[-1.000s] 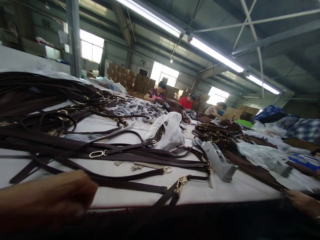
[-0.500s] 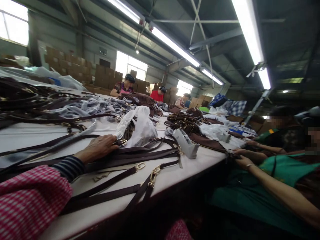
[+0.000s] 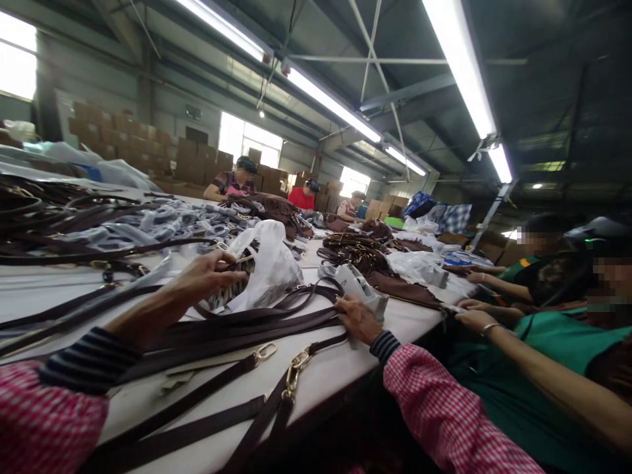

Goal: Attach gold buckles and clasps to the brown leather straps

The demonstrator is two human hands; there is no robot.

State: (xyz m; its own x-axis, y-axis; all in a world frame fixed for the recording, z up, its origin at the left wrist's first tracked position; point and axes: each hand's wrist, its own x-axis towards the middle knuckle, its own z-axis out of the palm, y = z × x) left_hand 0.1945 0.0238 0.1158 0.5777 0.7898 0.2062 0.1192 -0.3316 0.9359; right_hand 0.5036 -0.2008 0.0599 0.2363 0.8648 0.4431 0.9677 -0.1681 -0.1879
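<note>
My left hand (image 3: 205, 276) is raised beside a white plastic bag (image 3: 269, 263), fingers closed round the end of a dark brown strap with a gold clasp (image 3: 222, 246). My right hand (image 3: 359, 317) rests at the right end of the strap bundle (image 3: 276, 322), by a grey tape dispenser (image 3: 363, 289); its fingers bend round a strap end there. Nearer the front edge lie more straps with gold clasps (image 3: 297, 362) on the white table (image 3: 336, 375).
Wrapped straps (image 3: 162, 220) are heaped at the left. Brown bags (image 3: 353, 247) and plastic lie beyond the dispenser. A person in a green apron (image 3: 557, 336) works close at the right. Other people stand across the table, before stacked cartons (image 3: 118, 141).
My left hand has lifted, bringing up the strap end with its clasp. My right hand has come in from below to the strap ends by the dispenser. The view has shifted slightly.
</note>
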